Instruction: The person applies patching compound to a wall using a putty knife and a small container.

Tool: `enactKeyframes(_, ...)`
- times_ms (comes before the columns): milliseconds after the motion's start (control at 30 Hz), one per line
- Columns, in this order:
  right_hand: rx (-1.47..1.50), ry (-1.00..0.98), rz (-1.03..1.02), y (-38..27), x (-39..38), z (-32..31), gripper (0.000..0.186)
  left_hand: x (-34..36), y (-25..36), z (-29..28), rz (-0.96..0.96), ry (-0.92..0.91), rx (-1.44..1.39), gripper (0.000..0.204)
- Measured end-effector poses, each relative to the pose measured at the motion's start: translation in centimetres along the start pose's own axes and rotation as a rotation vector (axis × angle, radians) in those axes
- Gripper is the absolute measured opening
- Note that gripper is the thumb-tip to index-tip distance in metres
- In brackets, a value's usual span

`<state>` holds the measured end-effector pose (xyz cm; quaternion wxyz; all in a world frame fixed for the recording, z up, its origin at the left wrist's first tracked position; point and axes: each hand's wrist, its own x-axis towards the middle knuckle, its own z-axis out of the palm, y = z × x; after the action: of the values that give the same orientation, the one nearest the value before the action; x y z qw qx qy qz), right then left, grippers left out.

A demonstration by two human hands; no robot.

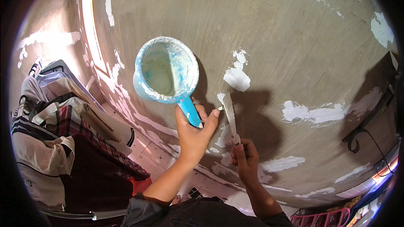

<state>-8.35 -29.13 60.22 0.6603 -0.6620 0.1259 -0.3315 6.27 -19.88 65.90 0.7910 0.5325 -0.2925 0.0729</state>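
Observation:
My left hand (193, 132) grips the handle of a blue plastic dipper (162, 69), whose bowl is smeared with pale filler and holds some inside. My right hand (245, 157) is closed on the handle of a putty knife (230, 113), its blade pointing up with white filler on it, just right of the left thumb. Behind them is a grey-brown plastered wall (307, 50) with scattered white patches, one (236, 77) just above the knife's tip.
Clothes (71, 151) hang on a rack along the left, beside a tiled floor (139, 145). A black bracket with a cable (353, 138) is at the right wall. A pink rack (315, 220) stands at bottom right.

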Motion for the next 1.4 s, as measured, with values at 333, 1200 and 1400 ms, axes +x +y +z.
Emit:
enactKeyframes(333, 0.143, -0.043, 0.184, -1.1, -0.3, -0.5, 0.041, 0.2, -1.4, -0.8, -0.089, 0.02, -0.002, 0.046)
enactKeyframes(1200, -0.813, -0.119, -0.329, -10.5, -0.8, -1.6, 0.02, -8.7, -4.0, -10.0, -0.394, -0.458, -0.128, 0.025)
enactKeyframes(1400, -1.089, -0.31, -0.334, -9.7, -0.2, 1.1, 0.025, -10.1, -4.3, -9.7, -0.398, -0.552, -0.112, 0.023)
